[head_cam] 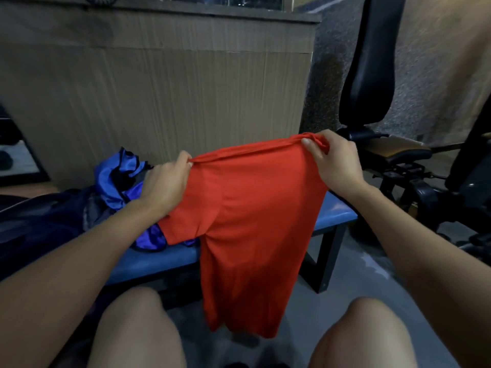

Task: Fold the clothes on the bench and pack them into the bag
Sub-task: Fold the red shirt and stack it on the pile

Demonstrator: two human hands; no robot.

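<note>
Cloth of the soft red cotton shirt [249, 224] looks light and floppy. The left hand [166, 185] and right hand [336, 160] each pinch a top corner, so it hangs below them, before the blue padded bench [332, 216]. Corners seem best.
</note>
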